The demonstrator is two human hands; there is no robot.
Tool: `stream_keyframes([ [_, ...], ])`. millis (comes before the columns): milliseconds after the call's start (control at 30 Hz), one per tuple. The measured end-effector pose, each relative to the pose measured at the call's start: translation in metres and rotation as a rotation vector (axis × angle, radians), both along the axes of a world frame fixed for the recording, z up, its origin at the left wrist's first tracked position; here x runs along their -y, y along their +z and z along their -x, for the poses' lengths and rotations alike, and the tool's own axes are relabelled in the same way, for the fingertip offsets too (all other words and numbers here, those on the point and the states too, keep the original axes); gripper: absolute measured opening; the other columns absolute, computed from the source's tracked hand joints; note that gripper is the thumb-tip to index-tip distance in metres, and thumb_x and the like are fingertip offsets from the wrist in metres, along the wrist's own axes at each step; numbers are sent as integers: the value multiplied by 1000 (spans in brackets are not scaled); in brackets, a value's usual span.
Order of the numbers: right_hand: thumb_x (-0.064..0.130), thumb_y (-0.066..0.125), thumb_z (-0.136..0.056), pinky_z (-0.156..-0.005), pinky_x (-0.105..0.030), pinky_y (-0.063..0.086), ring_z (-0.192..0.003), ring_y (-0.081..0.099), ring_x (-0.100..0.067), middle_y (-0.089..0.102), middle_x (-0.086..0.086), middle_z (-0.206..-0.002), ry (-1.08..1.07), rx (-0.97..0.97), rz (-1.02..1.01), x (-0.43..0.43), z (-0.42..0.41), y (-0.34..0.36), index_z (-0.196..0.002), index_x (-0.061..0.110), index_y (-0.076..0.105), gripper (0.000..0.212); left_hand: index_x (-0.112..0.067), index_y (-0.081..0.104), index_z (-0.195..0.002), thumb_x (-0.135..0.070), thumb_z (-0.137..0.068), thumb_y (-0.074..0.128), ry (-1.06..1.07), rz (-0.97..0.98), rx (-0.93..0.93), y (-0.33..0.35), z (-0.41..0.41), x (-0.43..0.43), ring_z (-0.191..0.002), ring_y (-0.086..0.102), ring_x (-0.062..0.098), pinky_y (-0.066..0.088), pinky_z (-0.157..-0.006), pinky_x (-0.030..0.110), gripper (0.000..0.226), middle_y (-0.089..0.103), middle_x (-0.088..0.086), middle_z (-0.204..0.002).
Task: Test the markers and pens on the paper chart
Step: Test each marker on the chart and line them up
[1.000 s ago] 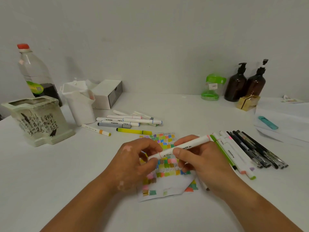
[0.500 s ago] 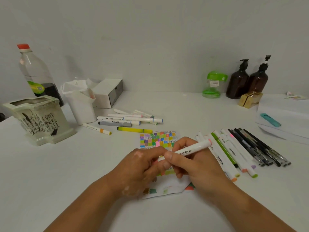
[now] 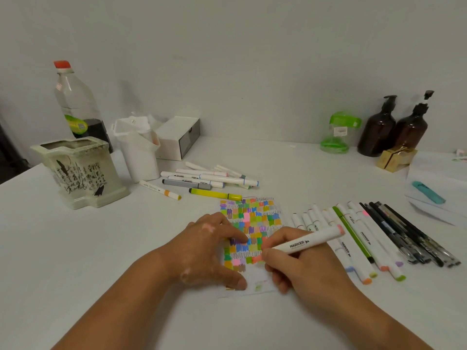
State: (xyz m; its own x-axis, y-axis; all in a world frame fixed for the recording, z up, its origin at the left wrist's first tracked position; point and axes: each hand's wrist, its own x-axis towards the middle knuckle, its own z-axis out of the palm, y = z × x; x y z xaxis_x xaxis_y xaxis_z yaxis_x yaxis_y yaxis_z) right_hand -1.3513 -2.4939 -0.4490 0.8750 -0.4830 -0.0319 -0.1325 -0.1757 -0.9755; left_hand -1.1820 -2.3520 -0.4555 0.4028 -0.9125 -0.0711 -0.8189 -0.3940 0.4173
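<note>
A paper chart (image 3: pixel 252 218) covered in small coloured swatches lies on the white table. My left hand (image 3: pixel 214 251) rests flat on the chart's left side, fingers spread, holding it down. My right hand (image 3: pixel 300 269) grips a white marker (image 3: pixel 308 242) with a pink end cap; its lower tip meets the paper by a fresh pink-orange swatch. A row of markers and dark pens (image 3: pixel 374 236) lies right of the chart. Another loose group of markers (image 3: pixel 207 181) lies behind it.
A ceramic pot (image 3: pixel 78 170), a plastic bottle (image 3: pixel 75 104), a white holder (image 3: pixel 137 145) and a white box (image 3: pixel 178 136) stand at the left back. A green jar (image 3: pixel 338 132), two brown pump bottles (image 3: pixel 394 127) and white papers with a teal pen (image 3: pixel 428 192) are at the right.
My hands have come apart: the left one left the marker's end and now lies flat on the chart. The right hand has brought the marker's tip down to the paper.
</note>
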Motion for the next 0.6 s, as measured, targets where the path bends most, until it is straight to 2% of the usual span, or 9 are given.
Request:
stream_keyframes([
  [100, 17, 74, -87, -47, -19, 48, -47, 61, -10, 68, -4, -60, -6, -54, 122, -3, -1, -2, -74, 28, 73, 17, -45, 53, -134, -74, -59, 77, 15, -4, -8, 0, -1, 0, -125, 37, 5, 41, -109, 34, 83, 41, -21, -127],
  [233, 23, 76, -85, -48, -21, 48, -48, 61, -12, 68, -4, -59, -11, -73, 168, -2, -3, -6, -77, 29, 75, 10, -45, 53, -134, -73, -60, 78, 19, -14, -13, -1, -2, -1, -125, 38, 5, 41, -109, 35, 83, 41, -21, -126],
  [433, 25, 77, -86, -51, -22, 52, -52, 64, -15, 70, -5, -62, 8, -77, 163, -2, -3, -7, -81, 29, 75, 7, -44, 53, -134, -71, -61, 79, 12, -14, -6, 0, -1, -1, -125, 39, 7, 41, -109, 36, 82, 41, -19, -127],
  [600, 25, 78, -84, -51, -20, 49, -51, 62, -12, 70, -4, -61, 51, -119, 220, -1, -3, -7, -80, 30, 75, 8, -43, 53, -135, -70, -62, 79, 14, -21, -9, 0, 0, -1, -127, 39, 8, 42, -109, 36, 82, 41, -18, -129],
])
